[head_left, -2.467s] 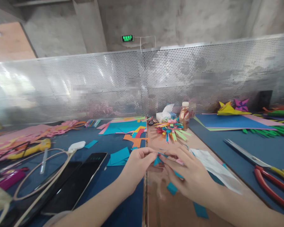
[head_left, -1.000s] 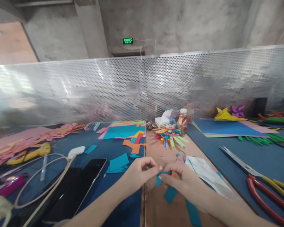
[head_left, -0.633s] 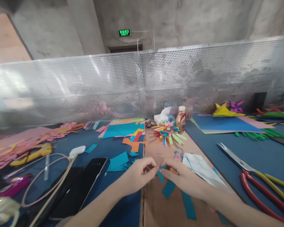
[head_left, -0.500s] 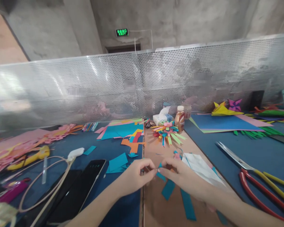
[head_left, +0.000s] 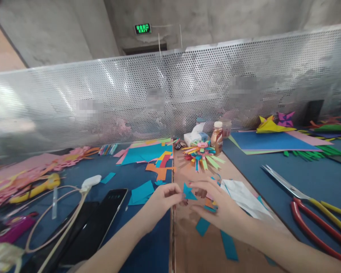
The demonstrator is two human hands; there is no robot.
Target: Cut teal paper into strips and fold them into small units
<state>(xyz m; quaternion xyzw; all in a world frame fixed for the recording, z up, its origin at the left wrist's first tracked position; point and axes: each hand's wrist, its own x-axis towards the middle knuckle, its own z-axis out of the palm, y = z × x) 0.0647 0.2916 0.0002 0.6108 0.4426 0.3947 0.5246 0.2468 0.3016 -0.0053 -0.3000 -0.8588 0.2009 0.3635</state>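
Observation:
A small blue piece of folded paper (head_left: 189, 192) stands up between my hands, pointed like a star's corner. My left hand (head_left: 161, 203) pinches its left edge between thumb and fingertips. On the other side my right hand (head_left: 223, 204) has thumb and fingers apart, its upper fingertips close to the paper; whether they touch it I cannot tell. Below my hands, blue paper strips (head_left: 229, 244) lie on the brown board (head_left: 196, 258). A multicoloured paper-strip flower (head_left: 201, 155) sits farther back on the board.
Large scissors (head_left: 298, 195) with red and yellow handles lie at right. A black phone (head_left: 108, 216) and a white cable (head_left: 76, 220) are at left, near blue paper sheets (head_left: 142, 192). A brown bottle (head_left: 217, 138) and tissue pack (head_left: 193, 138) stand before the perforated metal screen (head_left: 125, 102).
My right hand has opened out of its pinch and its thumb has moved away from my left fingertips. The blue folded paper now shows plainly between the hands. The view has tilted slightly down.

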